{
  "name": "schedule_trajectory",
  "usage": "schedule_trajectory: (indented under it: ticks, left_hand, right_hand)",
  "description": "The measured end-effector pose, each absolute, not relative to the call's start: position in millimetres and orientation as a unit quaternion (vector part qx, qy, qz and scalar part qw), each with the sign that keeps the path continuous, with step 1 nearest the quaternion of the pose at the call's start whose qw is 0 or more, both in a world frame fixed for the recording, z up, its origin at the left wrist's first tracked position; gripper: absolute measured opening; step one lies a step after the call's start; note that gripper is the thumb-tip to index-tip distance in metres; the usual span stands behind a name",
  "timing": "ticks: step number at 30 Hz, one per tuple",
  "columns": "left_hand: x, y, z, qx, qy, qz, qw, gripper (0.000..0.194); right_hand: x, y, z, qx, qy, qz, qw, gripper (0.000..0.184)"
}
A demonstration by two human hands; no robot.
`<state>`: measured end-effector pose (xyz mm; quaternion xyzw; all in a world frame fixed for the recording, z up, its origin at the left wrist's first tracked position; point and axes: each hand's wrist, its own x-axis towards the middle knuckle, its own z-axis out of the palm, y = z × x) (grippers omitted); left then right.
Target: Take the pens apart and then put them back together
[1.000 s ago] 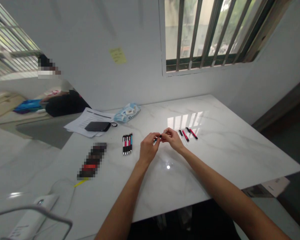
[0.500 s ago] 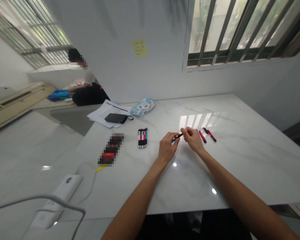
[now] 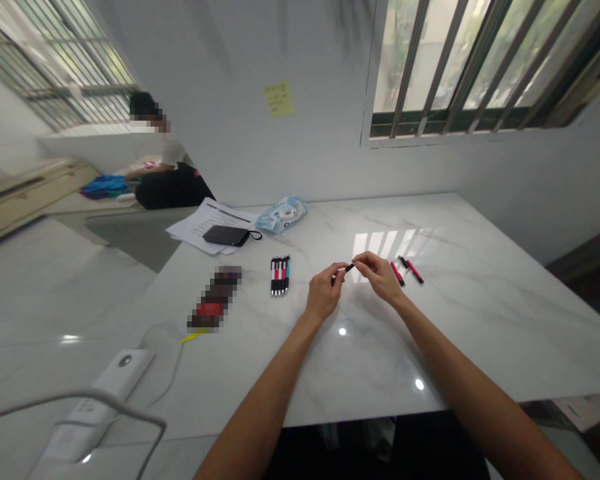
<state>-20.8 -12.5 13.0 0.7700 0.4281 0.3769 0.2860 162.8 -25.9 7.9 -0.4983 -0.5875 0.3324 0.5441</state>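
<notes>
A dark pen (image 3: 349, 267) is held between my two hands above the tabletop. My left hand (image 3: 324, 292) is closed around its lower part, which the fingers mostly hide. At the pen's upper end, my right hand (image 3: 380, 275) pinches with thumb and fingertips. To the right of that hand lie a red pen barrel with a black end (image 3: 397, 274), another red barrel (image 3: 415, 271) and a small black piece (image 3: 403, 262). Left of my left hand, several pens (image 3: 280, 276) with white, red and teal barrels lie side by side, tips toward me.
A black phone-like case (image 3: 226, 235) rests on printed papers (image 3: 187, 230), beside a blue-white packet (image 3: 281, 215). A pixelated dark-red item (image 3: 214, 299) lies left of the pens. A white power strip (image 3: 115, 383) with cables is at front left. A person (image 3: 165, 177) sits beyond the partition.
Both hands keep the pen between them. Its teal part, visible before, is no longer seen, and the right-hand fingers look less tightly curled. The whole view has shifted slightly.
</notes>
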Motion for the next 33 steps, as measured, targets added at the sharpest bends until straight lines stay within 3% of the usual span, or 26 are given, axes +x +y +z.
schedule_trajectory:
  ticks: [8, 15, 19, 24, 29, 33]
  left_hand:
    - [-19, -8, 7, 0.755, 0.424, 0.377, 0.327, 0.025]
    - [-18, -3, 5, 0.678, 0.378, 0.346, 0.526, 0.046]
    - [-21, 4, 7, 0.609, 0.377, 0.386, 0.581, 0.044]
    - [-27, 18, 5, 0.594, 0.416, 0.45, 0.521, 0.034]
    - [-33, 26, -3, 0.594, 0.471, 0.467, 0.455, 0.036]
    - [-38, 28, -5, 0.592, 0.487, 0.467, 0.441, 0.038]
  right_hand:
    - [165, -20, 6, -0.475, -0.519, 0.4, 0.588, 0.035]
    - [175, -16, 9, -0.466, -0.501, 0.369, 0.629, 0.031]
    - [197, -9, 5, -0.503, -0.486, 0.303, 0.647, 0.03]
    - [197, -5, 3, -0.567, -0.614, 0.189, 0.516, 0.015]
    - [165, 6, 5, -0.54, -0.762, 0.138, 0.331, 0.04]
    - [157, 22, -2, -0.568, -0.775, 0.144, 0.237, 0.041]
